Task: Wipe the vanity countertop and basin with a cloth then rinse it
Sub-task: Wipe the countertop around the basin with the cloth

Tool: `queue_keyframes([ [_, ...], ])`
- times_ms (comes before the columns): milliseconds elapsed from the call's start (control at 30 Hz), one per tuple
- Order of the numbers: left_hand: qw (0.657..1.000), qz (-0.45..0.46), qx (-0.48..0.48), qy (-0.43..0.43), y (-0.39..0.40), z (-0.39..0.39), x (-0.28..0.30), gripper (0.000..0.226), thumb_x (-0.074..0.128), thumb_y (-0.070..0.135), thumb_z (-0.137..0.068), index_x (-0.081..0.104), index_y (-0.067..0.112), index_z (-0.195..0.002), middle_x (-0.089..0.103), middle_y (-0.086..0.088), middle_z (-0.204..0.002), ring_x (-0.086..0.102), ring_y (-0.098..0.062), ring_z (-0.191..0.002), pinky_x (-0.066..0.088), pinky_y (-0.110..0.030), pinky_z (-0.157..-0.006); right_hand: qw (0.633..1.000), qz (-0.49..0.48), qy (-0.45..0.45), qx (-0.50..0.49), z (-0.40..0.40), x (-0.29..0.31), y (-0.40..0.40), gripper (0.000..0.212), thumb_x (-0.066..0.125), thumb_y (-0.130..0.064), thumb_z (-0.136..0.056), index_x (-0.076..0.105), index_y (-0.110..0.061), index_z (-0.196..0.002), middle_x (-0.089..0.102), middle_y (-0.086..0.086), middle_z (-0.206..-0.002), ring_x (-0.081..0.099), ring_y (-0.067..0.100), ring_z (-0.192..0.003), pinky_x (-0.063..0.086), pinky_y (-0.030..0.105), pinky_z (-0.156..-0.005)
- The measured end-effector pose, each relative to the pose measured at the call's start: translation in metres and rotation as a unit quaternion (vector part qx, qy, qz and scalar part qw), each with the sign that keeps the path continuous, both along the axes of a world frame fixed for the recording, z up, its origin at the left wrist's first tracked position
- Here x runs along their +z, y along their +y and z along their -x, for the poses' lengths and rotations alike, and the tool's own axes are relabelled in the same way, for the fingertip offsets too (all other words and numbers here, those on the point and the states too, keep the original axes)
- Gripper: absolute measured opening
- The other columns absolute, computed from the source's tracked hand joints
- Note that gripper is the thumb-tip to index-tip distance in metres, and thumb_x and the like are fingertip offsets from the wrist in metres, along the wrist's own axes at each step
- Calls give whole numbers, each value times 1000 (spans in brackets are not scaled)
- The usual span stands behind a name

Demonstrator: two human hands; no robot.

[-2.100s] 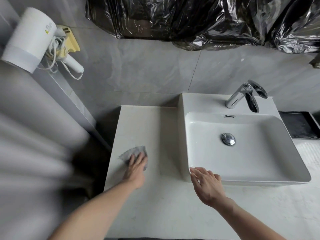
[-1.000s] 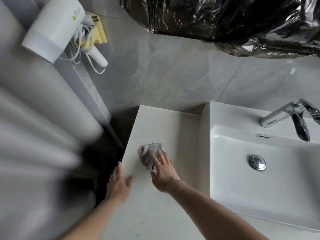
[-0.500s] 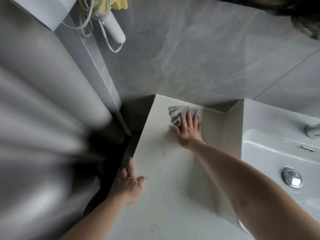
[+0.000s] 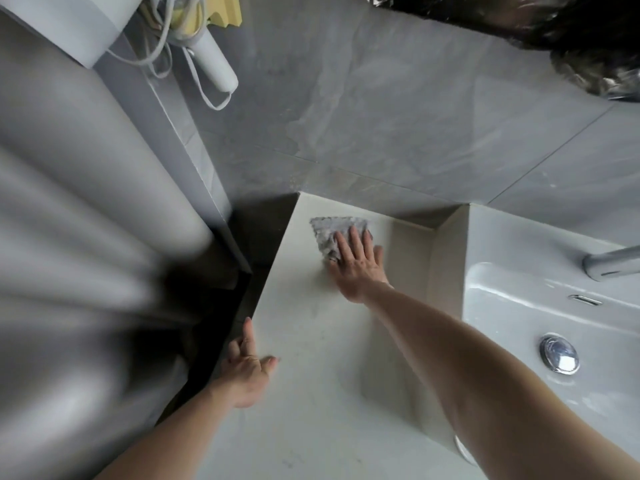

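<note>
A grey cloth [image 4: 329, 233] lies flat on the pale vanity countertop [image 4: 311, 393], near its far left corner by the wall. My right hand [image 4: 356, 265] presses down on the cloth with fingers spread, arm stretched across in front of the basin. My left hand [image 4: 247, 368] rests on the countertop's left edge, fingers apart, holding nothing. The white basin [image 4: 519, 306] stands to the right, with its chrome drain plug [image 4: 559, 354] and part of the tap [image 4: 609, 263] in view.
A white hair dryer [image 4: 214, 60] with a coiled cord hangs on the grey tiled wall at upper left. A dark gap [image 4: 221, 299] runs along the counter's left edge. Black plastic sheeting [image 4: 571, 32] covers something at upper right. A blurred grey surface fills the left side.
The cloth passed from my left hand to my right, which slid it up the counter to the far left corner. My left hand moved to the counter's left edge.
</note>
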State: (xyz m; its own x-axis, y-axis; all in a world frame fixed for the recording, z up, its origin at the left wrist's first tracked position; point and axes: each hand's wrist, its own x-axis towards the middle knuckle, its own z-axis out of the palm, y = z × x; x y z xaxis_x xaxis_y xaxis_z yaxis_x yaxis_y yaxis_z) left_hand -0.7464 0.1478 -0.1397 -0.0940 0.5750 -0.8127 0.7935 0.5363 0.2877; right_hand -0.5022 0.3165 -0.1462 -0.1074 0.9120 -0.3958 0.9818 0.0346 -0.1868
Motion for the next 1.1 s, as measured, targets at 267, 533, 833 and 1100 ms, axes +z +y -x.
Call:
queue_keyframes([
  [267, 1000, 9, -4, 12, 4, -2, 5, 94, 37, 60, -97, -39, 33, -146, -5, -10, -162, 19, -39, -147, 21, -46, -120, 979, -20, -10, -202, -91, -1, 5, 75, 39, -55, -99, 20, -10, -157, 7, 24, -166, 0, 37, -155, -1, 46, -126],
  [533, 1000, 5, 5, 15, 3, -2, -2, 93, 40, 57, -97, -36, 37, -147, -4, -6, -161, 25, -38, -144, 24, -44, -119, 994, 8, 30, -101, 18, -16, 22, 76, 31, -63, -98, -3, -36, -161, -22, 9, -167, -27, 41, -150, -12, 59, -120],
  [833, 1000, 3, 3, 18, 3, -5, 5, 93, 40, 55, -98, -34, 31, -150, 0, -10, -161, 25, -39, -144, 23, -41, -118, 994, -1, 12, 105, 15, -10, -70, 70, 21, -64, -100, -10, -41, -159, -23, 0, -167, -29, 32, -151, -6, 59, -122],
  [1100, 999, 5, -11, 30, 2, -6, 9, 94, 37, 57, -98, -38, 30, -147, 2, -12, -159, 27, -41, -142, 24, -43, -118, 990, 42, -33, -130, -72, -3, -91, 86, 19, -76, -94, -12, -31, -160, -25, 7, -167, -24, 35, -152, -8, 51, -124],
])
